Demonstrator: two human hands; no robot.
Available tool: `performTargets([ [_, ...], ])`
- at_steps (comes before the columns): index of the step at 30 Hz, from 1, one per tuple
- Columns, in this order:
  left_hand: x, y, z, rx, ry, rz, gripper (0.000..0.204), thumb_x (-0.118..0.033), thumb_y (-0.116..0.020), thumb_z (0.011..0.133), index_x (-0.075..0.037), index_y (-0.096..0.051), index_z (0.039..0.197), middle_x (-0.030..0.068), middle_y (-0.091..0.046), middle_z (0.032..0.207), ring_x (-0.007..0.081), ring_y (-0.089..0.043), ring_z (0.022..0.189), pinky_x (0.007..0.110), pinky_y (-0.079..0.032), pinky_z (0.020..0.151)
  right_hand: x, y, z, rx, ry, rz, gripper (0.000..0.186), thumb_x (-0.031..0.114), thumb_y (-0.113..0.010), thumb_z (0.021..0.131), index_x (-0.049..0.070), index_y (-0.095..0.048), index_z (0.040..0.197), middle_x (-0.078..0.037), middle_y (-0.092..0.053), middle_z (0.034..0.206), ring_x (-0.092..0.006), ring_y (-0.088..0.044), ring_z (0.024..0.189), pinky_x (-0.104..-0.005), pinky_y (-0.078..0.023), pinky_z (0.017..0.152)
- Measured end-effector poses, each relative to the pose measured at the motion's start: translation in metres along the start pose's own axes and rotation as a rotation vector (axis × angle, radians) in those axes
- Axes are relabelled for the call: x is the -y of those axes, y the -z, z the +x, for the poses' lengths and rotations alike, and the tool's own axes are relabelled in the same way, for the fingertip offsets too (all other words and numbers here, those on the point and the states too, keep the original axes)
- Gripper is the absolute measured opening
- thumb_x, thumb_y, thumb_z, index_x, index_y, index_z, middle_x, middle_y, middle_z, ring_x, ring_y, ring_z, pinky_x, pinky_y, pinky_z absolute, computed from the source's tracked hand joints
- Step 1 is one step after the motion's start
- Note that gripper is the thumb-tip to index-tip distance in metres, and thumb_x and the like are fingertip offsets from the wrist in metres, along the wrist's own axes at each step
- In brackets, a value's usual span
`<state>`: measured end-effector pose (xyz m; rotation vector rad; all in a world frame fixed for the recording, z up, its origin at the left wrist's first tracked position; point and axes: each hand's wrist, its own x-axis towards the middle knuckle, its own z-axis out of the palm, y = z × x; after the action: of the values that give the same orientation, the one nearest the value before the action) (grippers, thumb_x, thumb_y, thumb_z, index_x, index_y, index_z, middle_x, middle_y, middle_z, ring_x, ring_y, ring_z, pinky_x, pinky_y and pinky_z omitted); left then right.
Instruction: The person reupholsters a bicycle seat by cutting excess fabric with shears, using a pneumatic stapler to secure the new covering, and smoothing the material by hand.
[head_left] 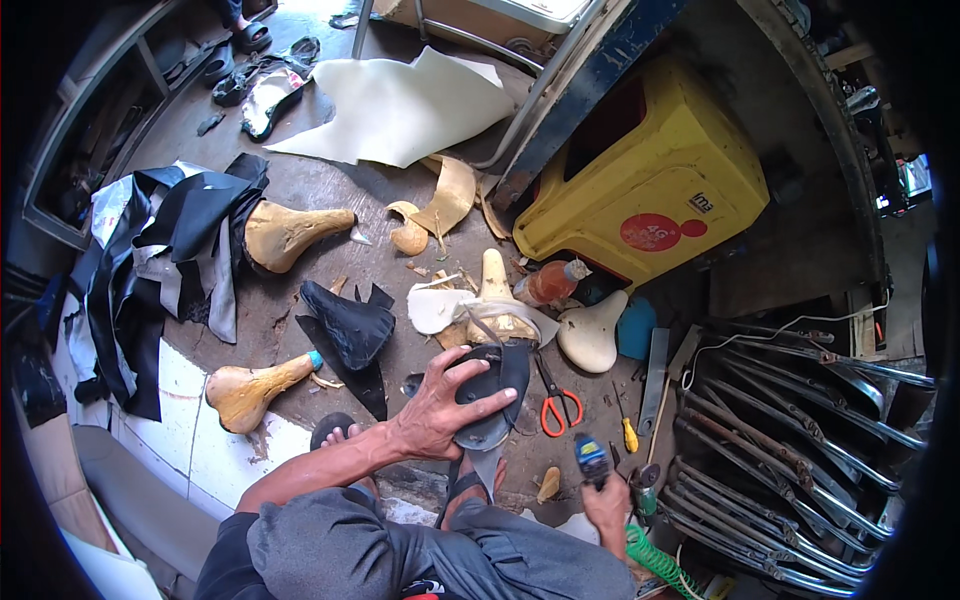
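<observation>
Partly, left hand hides black saddle.

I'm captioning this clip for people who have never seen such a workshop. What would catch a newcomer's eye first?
First, the big overturned yellow plastic stool at upper right, bright against the dull floor. Low in the middle, the left hand presses a dark-covered bicycle saddle, while the right hand holds a blue-tipped tool. Bare tan foam saddle pads lie scattered to the left.
</observation>
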<state>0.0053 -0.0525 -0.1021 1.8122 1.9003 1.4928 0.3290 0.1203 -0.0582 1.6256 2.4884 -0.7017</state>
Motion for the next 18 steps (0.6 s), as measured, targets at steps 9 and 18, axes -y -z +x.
performTargets([
  [9,0.001,-0.002,0.017,-0.179,0.32,-0.544,0.053,0.002,-0.062,0.087,-0.012,-0.062,0.139,0.017,-0.047,0.138,0.0307,-0.051,0.127,0.039,-0.039,0.11,-0.094,-0.074,-0.017,0.181,-0.076,-0.318,0.055,0.019,-0.07,0.08,-0.003,-0.059,0.129,-0.031,-0.061,0.119,-0.0469,-0.061,0.108,-0.0523,-0.049,0.095],
  [18,0.022,-0.018,0.009,-0.294,0.553,-1.848,0.067,-0.031,-0.07,0.094,-0.009,-0.041,0.151,0.011,-0.05,0.149,0.0239,-0.054,0.134,0.044,-0.044,0.114,0.112,-0.061,0.056,0.722,0.078,1.219,0.1,0.044,-0.07,0.095,0.006,-0.004,0.16,-0.019,-0.036,0.156,-0.0326,-0.045,0.139,-0.0522,-0.049,0.105],
])
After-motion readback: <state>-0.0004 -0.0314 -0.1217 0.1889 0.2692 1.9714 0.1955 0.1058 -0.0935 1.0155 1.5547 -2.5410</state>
